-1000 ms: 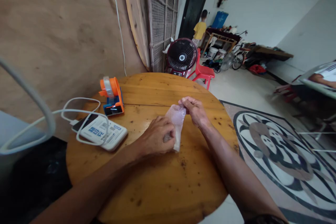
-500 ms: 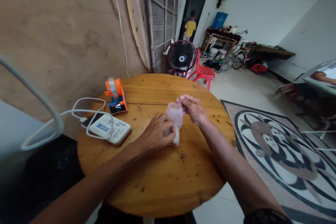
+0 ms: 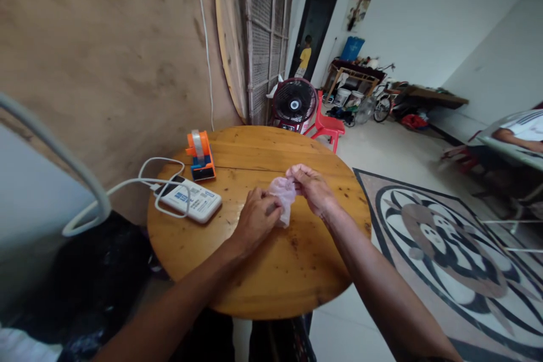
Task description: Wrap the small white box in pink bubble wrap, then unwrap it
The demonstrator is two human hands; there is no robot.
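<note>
Between my two hands is a small, crumpled pinkish plastic bag (image 3: 283,191), see-through and held just over the wooden table (image 3: 254,288). My left hand (image 3: 259,214) is closed on the bag's left and lower side, its thumb and fingers pressed together. At the bag's upper right edge, my right hand (image 3: 309,185) pinches the film between thumb and fingertips. Whether anything lies inside the bag I cannot tell.
An orange and blue tape dispenser (image 3: 202,155) stands at the table's far left. Near it lies a white power bank (image 3: 190,199) with a looped white cable (image 3: 127,182). Beyond the table are a fan (image 3: 294,103) and a red chair (image 3: 327,123). A person in yellow (image 3: 304,57) stands by the doorway.
The view has shifted, so the table and things on it sit differently in the picture. Both hands keep hold of the plastic bag. The person in yellow has turned.
</note>
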